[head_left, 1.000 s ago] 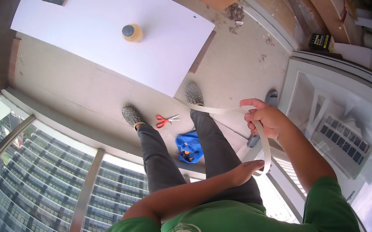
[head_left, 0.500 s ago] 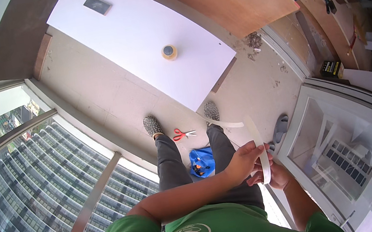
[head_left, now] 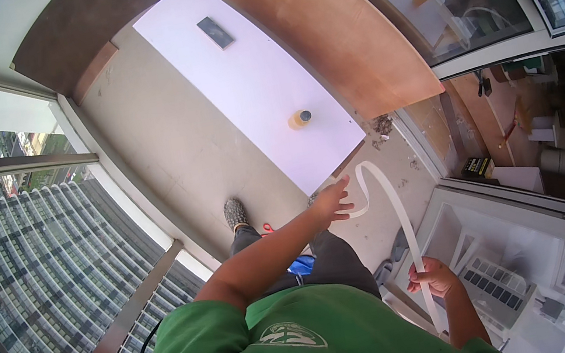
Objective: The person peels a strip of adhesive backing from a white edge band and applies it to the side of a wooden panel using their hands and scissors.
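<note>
My right hand (head_left: 435,277) is closed on a long white flexible strip (head_left: 403,216), with the thumb laid across it. From there the strip rises in a tall arch, bends over and curls back down toward my left hand (head_left: 332,204). That left hand reaches forward near the front corner of a white board (head_left: 247,100), its fingers spread. The strip's low bend runs right beside the left fingertips; whether they touch it is unclear. Below the right hand, the strip continues down beside my body.
On the board are a bottle of yellowish liquid (head_left: 299,120) and a dark rectangular object (head_left: 216,32). Red-handled scissors (head_left: 268,229) and a blue bag (head_left: 302,265) lie partly hidden near my legs. A brown panel (head_left: 340,32) stands beyond; a white-framed glass door (head_left: 446,216) is at right.
My hands have moved apart: the left went forward and left with its fingers opening, the right shifted down and right. The strip between them now arches. My view has turned, shifting the board right.
</note>
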Tool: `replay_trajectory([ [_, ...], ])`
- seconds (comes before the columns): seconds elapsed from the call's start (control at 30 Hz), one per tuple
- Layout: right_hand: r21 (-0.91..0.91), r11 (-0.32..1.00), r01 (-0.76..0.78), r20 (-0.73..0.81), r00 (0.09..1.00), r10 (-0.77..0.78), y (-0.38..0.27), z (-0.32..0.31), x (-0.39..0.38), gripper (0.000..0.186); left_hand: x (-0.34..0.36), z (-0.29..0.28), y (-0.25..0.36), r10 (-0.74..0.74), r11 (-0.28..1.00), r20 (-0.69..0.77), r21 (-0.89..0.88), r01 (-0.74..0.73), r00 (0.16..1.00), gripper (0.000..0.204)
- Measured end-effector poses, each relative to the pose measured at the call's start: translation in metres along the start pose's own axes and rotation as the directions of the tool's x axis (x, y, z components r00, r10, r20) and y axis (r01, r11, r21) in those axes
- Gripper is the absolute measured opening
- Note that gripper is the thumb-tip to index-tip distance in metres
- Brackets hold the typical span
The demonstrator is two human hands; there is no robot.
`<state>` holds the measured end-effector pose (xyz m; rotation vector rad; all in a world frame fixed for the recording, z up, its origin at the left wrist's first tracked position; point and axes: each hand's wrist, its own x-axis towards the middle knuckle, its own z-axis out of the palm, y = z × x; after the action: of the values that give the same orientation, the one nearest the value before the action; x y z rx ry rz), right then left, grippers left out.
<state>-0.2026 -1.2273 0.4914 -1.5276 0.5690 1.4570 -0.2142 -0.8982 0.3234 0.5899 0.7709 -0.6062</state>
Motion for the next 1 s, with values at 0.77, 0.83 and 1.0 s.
replay_trajectory([
  [0.77, 0.754, 0.339, 0.563, -0.313, 0.761, -0.569, -0.130, 0.095, 0.098, 0.026, -0.160, 0.091, 0.122, 0.073, 0.711, 0.396, 0.623, -0.327, 0.915, 0.056],
  [0.83, 0.770, 0.312, 0.556, -0.325, 0.764, -0.557, -0.148, 0.105, 0.093, 0.026, -0.147, 0.098, 0.135, 0.085, 0.709, 0.356, 0.635, -0.307, 0.931, 0.060],
  [1.0, 0.805, 0.220, 0.552, -0.328, 0.722, -0.610, -0.166, 0.124, 0.086, 0.037, -0.128, 0.114, 0.159, -0.146, 0.734, 0.254, 0.676, -0.067, 0.956, 0.051],
])
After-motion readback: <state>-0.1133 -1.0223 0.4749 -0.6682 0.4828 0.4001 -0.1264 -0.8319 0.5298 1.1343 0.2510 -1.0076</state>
